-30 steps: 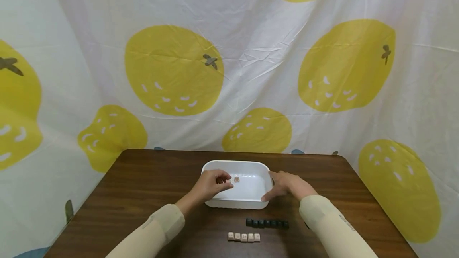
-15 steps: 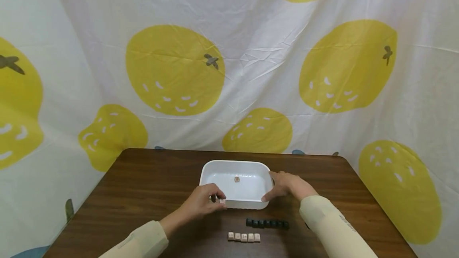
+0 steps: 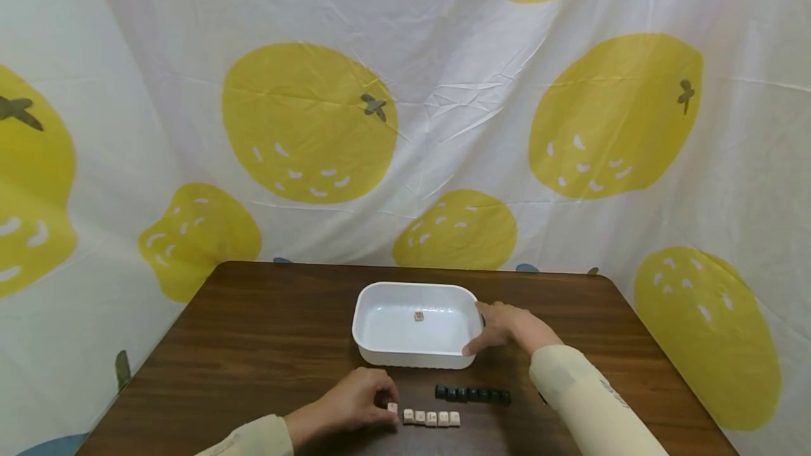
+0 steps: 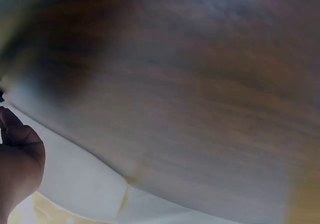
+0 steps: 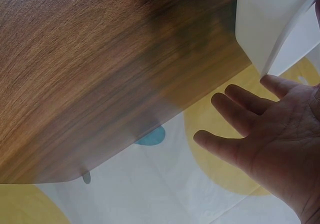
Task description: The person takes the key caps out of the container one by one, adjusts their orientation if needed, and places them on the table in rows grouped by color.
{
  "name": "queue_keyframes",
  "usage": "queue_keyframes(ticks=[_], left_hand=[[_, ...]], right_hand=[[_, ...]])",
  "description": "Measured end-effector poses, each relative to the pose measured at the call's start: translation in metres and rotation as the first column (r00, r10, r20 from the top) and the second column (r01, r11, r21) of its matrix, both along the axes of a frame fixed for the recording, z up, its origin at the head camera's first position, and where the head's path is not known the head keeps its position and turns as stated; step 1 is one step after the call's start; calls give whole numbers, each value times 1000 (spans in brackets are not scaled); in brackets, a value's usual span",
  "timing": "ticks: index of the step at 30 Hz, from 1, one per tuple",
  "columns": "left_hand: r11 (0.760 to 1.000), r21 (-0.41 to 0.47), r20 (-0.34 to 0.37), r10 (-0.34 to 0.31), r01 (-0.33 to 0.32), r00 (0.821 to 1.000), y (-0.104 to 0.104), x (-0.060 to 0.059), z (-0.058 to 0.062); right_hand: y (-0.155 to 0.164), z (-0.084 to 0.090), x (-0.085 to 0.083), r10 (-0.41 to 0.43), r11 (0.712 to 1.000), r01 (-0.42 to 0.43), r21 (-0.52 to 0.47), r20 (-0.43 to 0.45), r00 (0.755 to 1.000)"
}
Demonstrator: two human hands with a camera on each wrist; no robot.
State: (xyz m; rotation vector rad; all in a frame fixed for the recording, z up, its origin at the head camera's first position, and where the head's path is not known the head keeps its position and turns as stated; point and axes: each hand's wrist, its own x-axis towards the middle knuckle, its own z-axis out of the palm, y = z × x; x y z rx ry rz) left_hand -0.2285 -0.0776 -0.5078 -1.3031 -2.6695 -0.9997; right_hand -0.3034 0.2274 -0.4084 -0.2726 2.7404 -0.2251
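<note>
The left hand (image 3: 355, 405) has come back from the white tub (image 3: 415, 354) — its grip now pinches a pale tile (image 3: 392, 408) beside the pale row (image 3: 431, 419); the right hand (image 3: 507, 326), fingers straight, steadies the tub.

White tub (image 3: 374, 305), dark brown wood-grain table (image 3: 253, 343), black keycaps (image 3: 472, 395), beige keycaps (image 3: 431, 418), yellow-lemon white cloth (image 3: 443, 104)

Marks on beige keycaps (image 3: 431, 418) perhaps letters, too small; nothing readable.
</note>
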Motion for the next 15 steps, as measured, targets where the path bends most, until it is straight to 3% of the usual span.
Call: queue_keyframes(ticks=[15], left_hand=[[999, -50, 35, 16, -14, 999, 7, 1, -8]], right_hand=[[-1, -1, -1, -11, 1000, 11, -1, -1, 1000]])
